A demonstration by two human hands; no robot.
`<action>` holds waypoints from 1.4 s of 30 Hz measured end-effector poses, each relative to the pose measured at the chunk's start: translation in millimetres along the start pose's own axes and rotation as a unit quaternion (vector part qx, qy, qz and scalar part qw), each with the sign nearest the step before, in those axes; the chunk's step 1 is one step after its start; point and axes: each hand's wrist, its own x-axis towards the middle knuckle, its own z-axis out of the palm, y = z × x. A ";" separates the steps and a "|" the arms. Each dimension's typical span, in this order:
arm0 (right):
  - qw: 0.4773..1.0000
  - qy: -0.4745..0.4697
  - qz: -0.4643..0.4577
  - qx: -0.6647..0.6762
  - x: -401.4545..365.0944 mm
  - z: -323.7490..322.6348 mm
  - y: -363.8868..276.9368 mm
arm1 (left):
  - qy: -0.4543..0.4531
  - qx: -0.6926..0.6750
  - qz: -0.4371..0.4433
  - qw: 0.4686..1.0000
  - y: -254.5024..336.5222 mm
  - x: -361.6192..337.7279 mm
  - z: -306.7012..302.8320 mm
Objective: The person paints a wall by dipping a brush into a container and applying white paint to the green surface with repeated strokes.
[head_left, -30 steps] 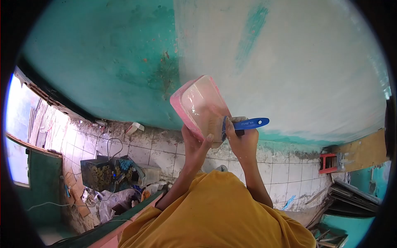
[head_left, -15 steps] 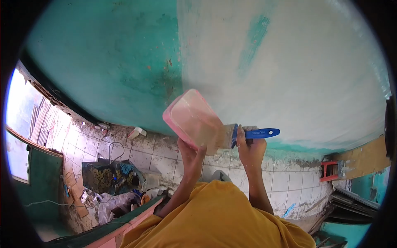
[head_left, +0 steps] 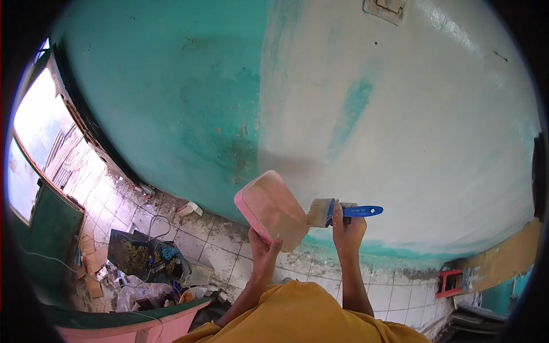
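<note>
My left hand (head_left: pixel 265 251) is closed around the lower side of a pink plastic tub (head_left: pixel 251 214), tilted so that its opening faces me. Pale paint residue coats the inside. In my right hand (head_left: pixel 347 234) is a wide paintbrush (head_left: pixel 363 211) with a blue handle, gripped near the ferrule. Its pale, paint-coated bristles point left, right at the tub's rim. Beyond both hands rises a wall (head_left: pixel 434 131), whitish on the right and green on the left, with a green streak showing through the white.
A bright doorway (head_left: pixel 43 114) opens at the left. Below it, a dark patterned box (head_left: pixel 128 251) stands on the tiled floor (head_left: pixel 220 260) among plastic bags and scraps. A red stool (head_left: pixel 450 283) and a brown board (head_left: pixel 506 248) are at the right. A switch plate (head_left: pixel 386 8) is high on the wall.
The view has tilted up, showing more wall and the switch plate. The brush's bristles, earlier over the tub's edge, now sit slightly back and higher beside its rim.
</note>
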 end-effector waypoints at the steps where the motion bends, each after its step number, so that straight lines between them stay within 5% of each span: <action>1: 1.000 0.003 0.018 -0.002 3.9 -1.2 2.9 | 0.000 0.001 -0.004 1.000 -4.5 -1.0 -0.3; 5: 0.998 -0.006 0.043 0.041 19.1 -3.4 16.0 | 0.008 0.019 -0.027 0.999 -8.0 -5.7 4.6; 7: 0.977 0.007 0.124 0.174 24.2 2.5 32.3 | 0.014 0.014 -0.025 0.999 -15.2 -8.6 0.7; 12: 0.925 0.013 0.280 0.257 10.5 15.3 61.2 | 0.041 0.019 -0.051 0.998 -31.3 -21.2 -14.1; 15: 0.862 0.034 0.320 0.392 -0.6 22.7 70.1 | 0.055 0.000 -0.087 0.995 -24.8 -20.7 -13.1; 19: 0.858 0.014 0.305 0.413 14.9 23.3 47.1 | 0.051 -0.013 -0.097 0.994 -15.1 -2.4 -20.1; 23: 0.908 0.027 0.178 0.379 67.1 25.7 1.5 | 0.031 -0.012 -0.077 0.996 -0.2 18.9 -34.8; 27: 0.987 0.036 -0.135 0.082 139.6 25.1 -94.6 | 0.001 -0.019 -0.076 0.997 18.9 35.4 -56.1; 29: 0.925 0.083 -0.361 -0.080 178.1 30.1 -173.8 | -0.008 -0.021 -0.054 0.998 26.8 50.7 -73.4; 31: 0.818 0.129 -0.553 -0.091 208.1 46.3 -217.7 | -0.015 -0.021 -0.056 0.998 29.1 59.2 -84.7; 32: 0.816 0.135 -0.555 -0.095 224.7 52.9 -230.9 | -0.017 -0.020 -0.061 0.998 29.7 62.5 -89.8; 34: 0.706 0.140 -0.674 -0.166 247.8 62.5 -252.4 | -0.028 -0.016 -0.066 0.997 34.8 68.7 -97.4; 42: 0.671 0.031 -0.608 -0.423 201.3 139.8 -165.9 | -0.045 -0.022 -0.117 0.992 46.6 83.1 -119.7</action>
